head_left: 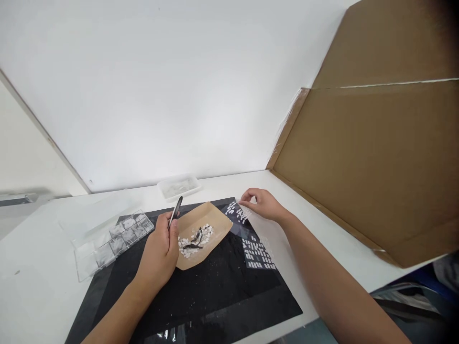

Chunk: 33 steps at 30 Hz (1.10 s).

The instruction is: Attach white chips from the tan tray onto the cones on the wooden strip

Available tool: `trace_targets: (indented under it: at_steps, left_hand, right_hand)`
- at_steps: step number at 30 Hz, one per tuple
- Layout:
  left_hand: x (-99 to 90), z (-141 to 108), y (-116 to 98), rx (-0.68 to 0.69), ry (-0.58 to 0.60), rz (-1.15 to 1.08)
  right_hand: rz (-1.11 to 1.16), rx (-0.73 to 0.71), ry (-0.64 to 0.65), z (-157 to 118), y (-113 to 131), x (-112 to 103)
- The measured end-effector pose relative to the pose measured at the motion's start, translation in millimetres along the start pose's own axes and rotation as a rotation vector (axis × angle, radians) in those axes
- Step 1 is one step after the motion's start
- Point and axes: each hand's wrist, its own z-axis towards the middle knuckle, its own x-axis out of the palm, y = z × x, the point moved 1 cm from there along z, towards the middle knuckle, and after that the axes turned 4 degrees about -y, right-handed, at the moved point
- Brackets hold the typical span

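My left hand (164, 243) is closed round a pair of slim dark tweezers (175, 210) that point up and away. It also sits against the left edge of a tan paper tray (218, 229). White chips (206, 233) and some dark strips (191, 246) lie in this tray. My right hand (263, 203) has thumb and forefinger pinched at the corner of a clear sheet (239, 212) bearing small white rectangles. Below it, another clear sheet (258, 253) with rows of white rectangles rests on the black mat (215, 291).
A clear compartment box (114, 243) with packets inside stands at the left, overlapping the mat. A white shallow container (179, 187) is by the back wall (179, 95). Tall cardboard (369, 167) borders the white table (32, 267) on the right.
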Motion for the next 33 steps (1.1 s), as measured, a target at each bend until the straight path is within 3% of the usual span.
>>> trace_targets:
  at_steps: [10,16,28,33]
  left_hand:
    - [-0.3,2,3,0.076,0.02,0.046]
    - [0.9,3,3,0.098,0.022,0.064]
    - [1.5,3,5,0.112,0.03,0.083]
    - [1.3,3,5,0.116,0.027,0.08]
  right_hand:
    - [0.159,0.044,-0.076,2,21,11]
    - [0.224,0.056,-0.004,1,27,20]
    - [0.315,0.101,0.203,-2,14,15]
    - [0.253,0.079,0.301,-4,15,14]
